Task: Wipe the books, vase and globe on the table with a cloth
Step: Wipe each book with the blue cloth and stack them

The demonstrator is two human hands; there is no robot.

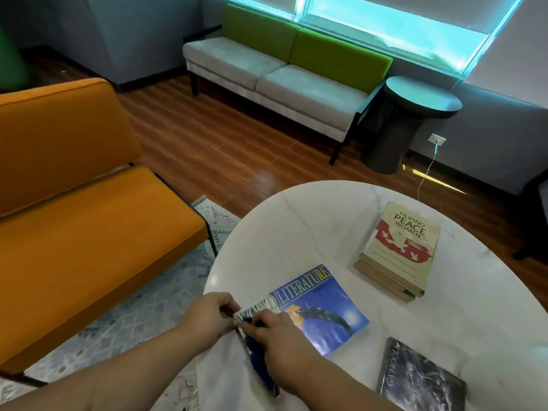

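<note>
Several books lie on a round white marble table [296,232] that fills the lower right of the view: a blue literature book [323,312] near the table's left edge, a stack of books [400,247] topped by a cream and red cover farther back to the right, and a dark book [421,378] at the near right, each well apart from the others. Around the table the room has a reddish wooden floor [207,143] and a pale patterned rug [133,307] that runs under an orange sofa [74,203] on the left. A grey bench sofa with green back cushions [281,78] stands against the far wall below a bright window [400,22], with a dark round side table [415,114] just beside its right end and a wall socket [438,140] with a thin cable plugged in. Both forearms reach in from the bottom edge and meet at the near left corner of the blue literature book. The left hand [207,314] pinches that corner between thumb and curled fingers. The right hand [284,336] lies knuckles up over the book's near edge, fingers bent round a dark blue cloth [258,354] that it presses against the cover; the cloth bunches out beneath the hand along the spine side.
</note>
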